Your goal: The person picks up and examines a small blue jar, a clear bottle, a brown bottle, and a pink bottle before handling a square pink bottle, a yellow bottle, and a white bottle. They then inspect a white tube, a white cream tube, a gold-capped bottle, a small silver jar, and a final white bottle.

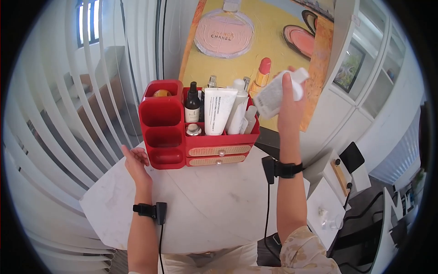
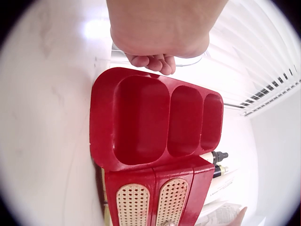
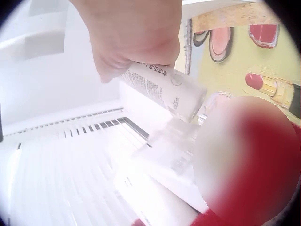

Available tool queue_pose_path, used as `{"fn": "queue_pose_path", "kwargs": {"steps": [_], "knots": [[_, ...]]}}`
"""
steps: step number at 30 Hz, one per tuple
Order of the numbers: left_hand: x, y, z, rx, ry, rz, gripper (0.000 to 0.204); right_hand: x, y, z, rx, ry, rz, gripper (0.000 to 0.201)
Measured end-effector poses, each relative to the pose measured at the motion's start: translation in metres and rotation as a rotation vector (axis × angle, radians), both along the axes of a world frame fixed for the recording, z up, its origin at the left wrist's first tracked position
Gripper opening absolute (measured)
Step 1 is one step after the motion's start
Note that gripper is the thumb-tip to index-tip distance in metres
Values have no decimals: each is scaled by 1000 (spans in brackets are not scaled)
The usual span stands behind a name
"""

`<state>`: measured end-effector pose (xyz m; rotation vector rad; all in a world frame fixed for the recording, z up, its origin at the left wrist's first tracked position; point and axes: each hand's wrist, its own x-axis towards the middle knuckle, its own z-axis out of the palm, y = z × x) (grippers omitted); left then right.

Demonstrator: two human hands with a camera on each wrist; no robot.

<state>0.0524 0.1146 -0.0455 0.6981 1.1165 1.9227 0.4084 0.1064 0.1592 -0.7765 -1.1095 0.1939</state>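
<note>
My right hand (image 1: 292,112) grips a white bottle (image 1: 269,97) with small printing, held tilted above the right end of a red organizer (image 1: 185,153). In the right wrist view, the lower part of this bottle (image 3: 162,89) sticks out below the hand, over other containers. The organizer holds a white cream tube (image 1: 220,109), a dark bottle with a white label (image 1: 192,107), a white bottle (image 1: 237,112) and a small jar (image 1: 194,130). Beside the organizer's left side is my left hand (image 1: 137,165), fingers loosely bent and holding nothing; its fingertips (image 2: 154,63) show near the red wall.
The organizer stands at the back of a white marbled table (image 1: 205,205). Two woven-front drawers (image 1: 219,151) are at its lower right. Behind it leans a yellow painting (image 1: 237,68). Vertical blinds (image 1: 68,114) hang at left, and a white cabinet (image 1: 335,107) stands at right.
</note>
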Motion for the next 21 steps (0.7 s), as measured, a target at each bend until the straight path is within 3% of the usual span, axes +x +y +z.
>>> {"fn": "queue_pose_path", "kwargs": {"steps": [4,8,14,21], "knots": [[-6,4,-8,1,-31,-26,71,26,-44,4,-102,-47,6,46],[-7,8,-17,6,-41,-65,72,35,-83,-29,-367,-162,57,52],[-9,9,-23,-38,-94,-100,70,47,-86,-99,-718,-396,-103,47],[-9,8,-21,-58,-119,-110,71,47,-80,-124,-842,-461,-125,46]]}}
